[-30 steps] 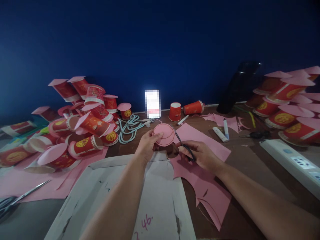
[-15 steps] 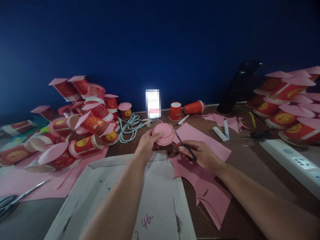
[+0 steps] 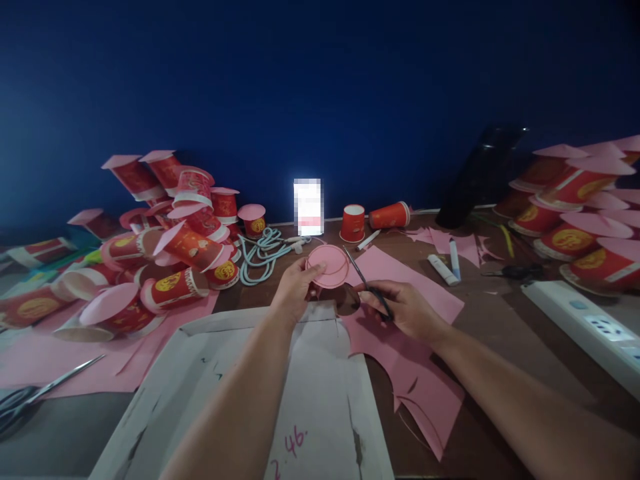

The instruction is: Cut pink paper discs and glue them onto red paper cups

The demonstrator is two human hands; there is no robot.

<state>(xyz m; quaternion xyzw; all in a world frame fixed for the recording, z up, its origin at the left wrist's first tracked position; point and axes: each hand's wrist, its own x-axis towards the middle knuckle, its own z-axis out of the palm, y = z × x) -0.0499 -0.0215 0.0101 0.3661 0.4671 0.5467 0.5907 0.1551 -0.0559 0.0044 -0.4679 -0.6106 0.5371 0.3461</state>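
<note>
My left hand (image 3: 295, 288) pinches a round pink paper disc (image 3: 328, 266) by its left edge, holding it just above the table. My right hand (image 3: 400, 308) grips a pair of scissors (image 3: 364, 283) whose blades point up and left, their tip at the disc's right edge. Under both hands lies a pink paper sheet (image 3: 415, 373) with curved pieces cut out of it. A flattened white cardboard sheet (image 3: 260, 400) lies under my left forearm.
Red paper cups capped with pink discs are heaped at the left (image 3: 170, 253) and at the right (image 3: 575, 207). Two plain red cups (image 3: 353, 223) stand by the blue wall. Markers (image 3: 443, 267), a coiled cord (image 3: 260, 253), a power strip (image 3: 585, 320) and spare scissors (image 3: 35, 397) lie around.
Almost nothing moved: both hands keep their hold, and the view has shifted very slightly to the left.
</note>
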